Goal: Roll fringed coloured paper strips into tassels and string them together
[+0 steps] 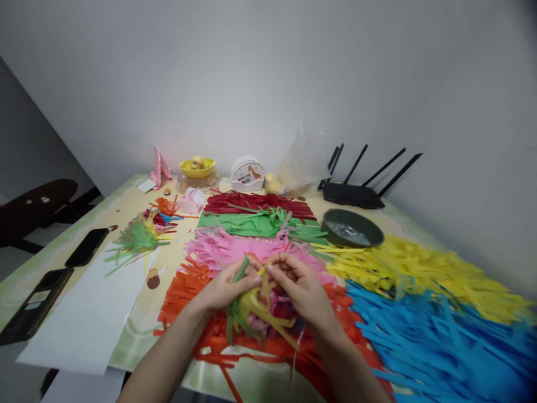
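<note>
At the front middle of the table, both hands meet over a multicoloured bunch of paper strips. My left hand is closed around a green strip and the bunch. Opposite it, my right hand pinches a yellow strip at the top of the bunch. Green, yellow, pink and purple strips hang below the fingers, along with a thin pale string. Underneath lie fringed sheets in orange and pink, then green and dark red farther back.
Yellow fringe and blue fringe cover the right side, near a dark bowl and a black router. Leftward are a tassel bunch, white paper and two phones. A yellow dish stands by the wall.
</note>
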The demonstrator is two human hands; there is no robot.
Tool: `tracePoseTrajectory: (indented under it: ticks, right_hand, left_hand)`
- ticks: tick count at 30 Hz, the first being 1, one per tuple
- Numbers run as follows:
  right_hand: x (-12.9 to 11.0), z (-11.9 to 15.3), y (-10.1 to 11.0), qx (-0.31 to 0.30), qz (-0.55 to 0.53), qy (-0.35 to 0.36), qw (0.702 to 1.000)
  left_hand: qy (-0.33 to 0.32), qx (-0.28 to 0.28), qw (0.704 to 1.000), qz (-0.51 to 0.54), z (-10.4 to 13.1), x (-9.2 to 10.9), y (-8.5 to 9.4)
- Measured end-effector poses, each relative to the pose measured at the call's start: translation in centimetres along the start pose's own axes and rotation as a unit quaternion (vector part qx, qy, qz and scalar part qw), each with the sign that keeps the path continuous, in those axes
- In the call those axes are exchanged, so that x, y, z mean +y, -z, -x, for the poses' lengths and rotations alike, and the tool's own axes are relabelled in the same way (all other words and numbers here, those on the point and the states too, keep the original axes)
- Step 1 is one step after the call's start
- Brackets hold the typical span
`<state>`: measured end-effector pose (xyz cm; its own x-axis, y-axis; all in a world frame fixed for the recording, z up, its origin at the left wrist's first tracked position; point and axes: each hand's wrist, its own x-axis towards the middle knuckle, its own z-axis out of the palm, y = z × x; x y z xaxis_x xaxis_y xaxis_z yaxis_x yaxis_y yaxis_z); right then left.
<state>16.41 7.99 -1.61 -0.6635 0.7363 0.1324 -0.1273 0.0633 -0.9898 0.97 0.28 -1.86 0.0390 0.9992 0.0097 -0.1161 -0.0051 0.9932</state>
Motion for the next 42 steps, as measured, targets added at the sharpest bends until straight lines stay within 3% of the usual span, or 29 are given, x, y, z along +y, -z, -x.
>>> tracePoseTrajectory:
  ticks: [3, 7, 11, 13, 16, 21, 25, 29, 33, 36, 40, 42]
  right_hand:
    - [0.0, 0.0, 0.1, 0.044, -0.012, 0.007, 0.999]
    - [-0.3, 0.3, 0.5, 0.083, 0.028, 0.051, 0.995]
    - [-0.5, 0.8, 0.9, 0.079, 0.106, 0.079, 0.988]
    - [-0.4, 1.1, 0.6, 0.030, 0.114, 0.065, 0.991]
    - [-0.4, 1.3, 0.0, -0.030, 0.075, 0.035, 0.996]
    - [-0.5, 1.2, -0.4, -0.032, 0.020, 0.022, 0.999]
    - [-0.4, 1.2, -0.2, -0.032, 0.015, 0.018, 0.999]
    - [-0.7, 1.1, 0.0, -0.040, 0.028, 0.013, 0.999]
    - [-1.0, 1.1, 0.4, -0.041, 0.053, 0.015, 0.998]
    - [-1.0, 1.3, 0.5, -0.045, 0.052, 0.016, 0.998]
    - [-0.9, 1.4, 0.0, -0.040, 0.024, 0.017, 0.999]
    - [-1.0, 1.3, -0.2, -0.036, 0.024, 0.015, 0.999]
  left_hand:
    - [0.000, 0.032, 0.999, 0.034, -0.3, 0.1, 0.1]
    - [-0.013, 0.153, 0.987, 0.034, -0.6, 0.1, 0.1]
    - [-0.084, 0.266, 0.959, -0.057, -0.4, 0.2, 0.0]
    - [-0.089, 0.243, 0.965, -0.029, -0.2, 0.2, -0.1]
    - [-0.043, 0.161, 0.982, 0.086, -0.2, 0.2, -0.1]
    - [-0.009, 0.127, 0.979, 0.158, -0.2, 0.0, -0.1]
    - [-0.020, 0.116, 0.984, 0.131, -0.1, -0.1, -0.2]
    - [-0.081, 0.135, 0.987, -0.008, 0.1, 0.3, -0.3]
    - [-0.140, 0.197, 0.958, -0.155, 0.4, 0.7, -0.3]
    - [-0.201, 0.239, 0.912, -0.268, 0.5, 0.5, 0.0]
    - [-0.324, 0.220, 0.834, -0.388, 0.6, -0.1, 0.3]
    - [-0.348, 0.211, 0.815, -0.412, 0.7, -0.3, 0.3]
